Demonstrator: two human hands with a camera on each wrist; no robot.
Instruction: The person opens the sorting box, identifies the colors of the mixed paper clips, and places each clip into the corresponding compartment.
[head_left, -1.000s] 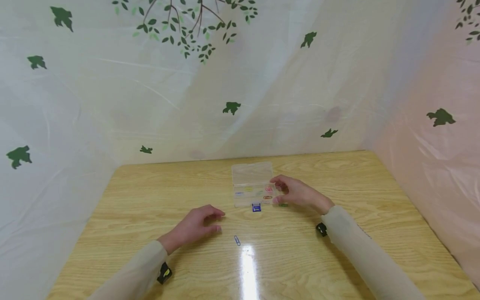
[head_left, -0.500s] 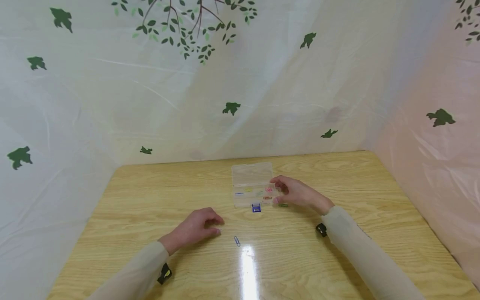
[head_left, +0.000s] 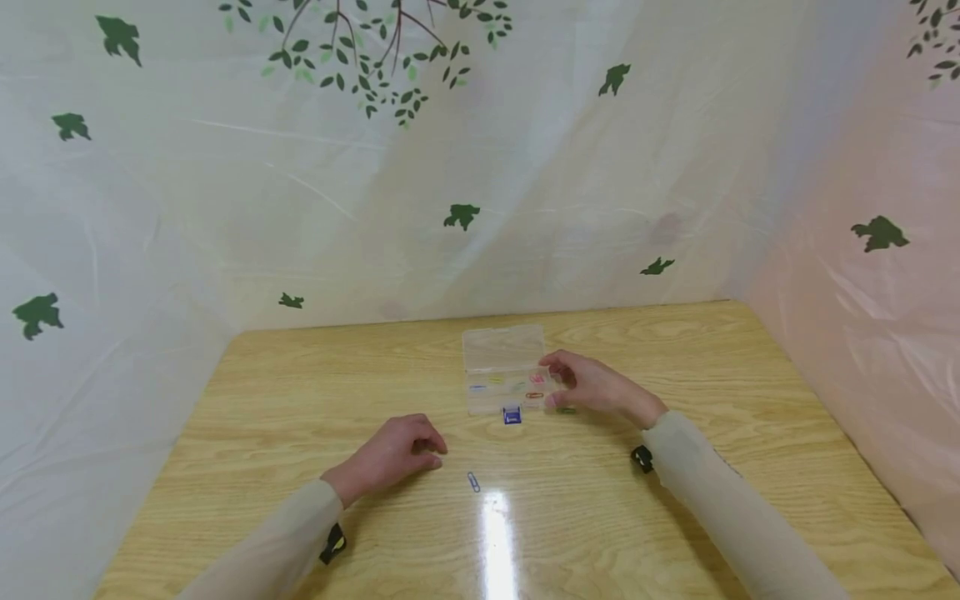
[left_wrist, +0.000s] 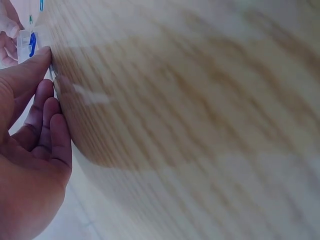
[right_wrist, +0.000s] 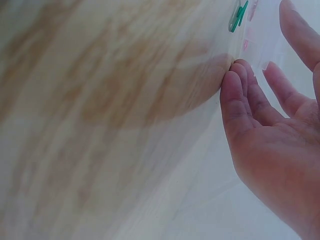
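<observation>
Head view: the right hand (head_left: pixel 592 387) cups the right end of a clear box (head_left: pixel 504 379) near the middle of the table (head_left: pixel 675 517), thumb at the far side and fingers at the near side, curled against its wall; the lid stands open behind it. The left hand (head_left: pixel 390 454) rests on the wood, fingers loosely curled with nothing visibly held. A paper clip (head_left: pixel 473 481) lies just to its right, apart from the fingertips. A blue clip (head_left: pixel 512 415) sits at the box's front edge, and a green clip (head_left: pixel 567 410) lies under the right fingers (clearer in the wrist view). The likely risk is the thin paper clip skidding on the glossy surface if pinched flat, or the light box sliding under a nudge.
</observation>
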